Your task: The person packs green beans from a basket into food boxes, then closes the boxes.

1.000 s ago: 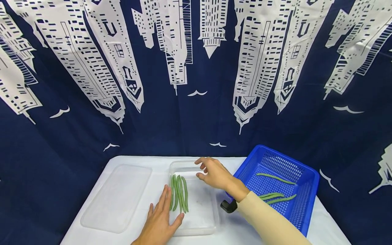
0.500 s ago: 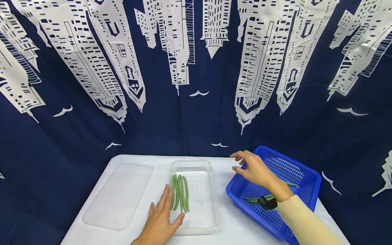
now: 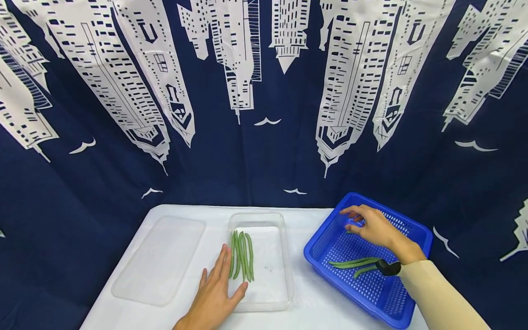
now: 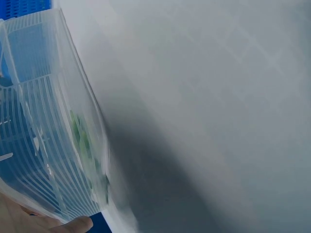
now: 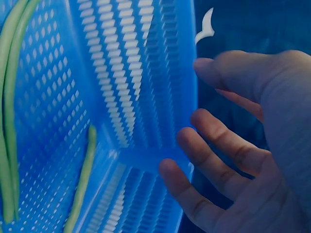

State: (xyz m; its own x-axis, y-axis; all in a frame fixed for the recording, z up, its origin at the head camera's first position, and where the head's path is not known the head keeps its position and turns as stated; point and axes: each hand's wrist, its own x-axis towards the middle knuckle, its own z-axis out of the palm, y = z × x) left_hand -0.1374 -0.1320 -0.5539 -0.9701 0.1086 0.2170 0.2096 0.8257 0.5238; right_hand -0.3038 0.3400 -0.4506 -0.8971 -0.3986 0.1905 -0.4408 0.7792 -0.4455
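My left hand point(image 3: 214, 291) lies with straight fingers along the left side of a clear plastic container point(image 3: 288, 270). Several green beans point(image 3: 242, 256) lie lengthwise inside, against its left wall. In the left wrist view, a fingertip point(image 4: 80, 224) shows at the ribbed container wall point(image 4: 41, 111). Over the far part of a blue perforated basket point(image 3: 330, 286) hovers my right hand point(image 3: 373, 227), fingers loosely bent and holding nothing. Several green beans point(image 3: 354, 263) lie on the basket floor. One lone bean point(image 5: 85, 179) shows near the basket's wall in the right wrist view; my hand partly hides it in the head view.
A flat translucent lid point(image 3: 158, 261) lies on the white table point(image 3: 212, 224) to the left of the container. Behind the table hangs a dark blue cloth point(image 3: 247, 169) printed with white buildings and birds. The basket stands at an angle on the right side.
My right hand has moved right, from above the container, past the basket's left rim, to over the basket. The left hand stays at the container.
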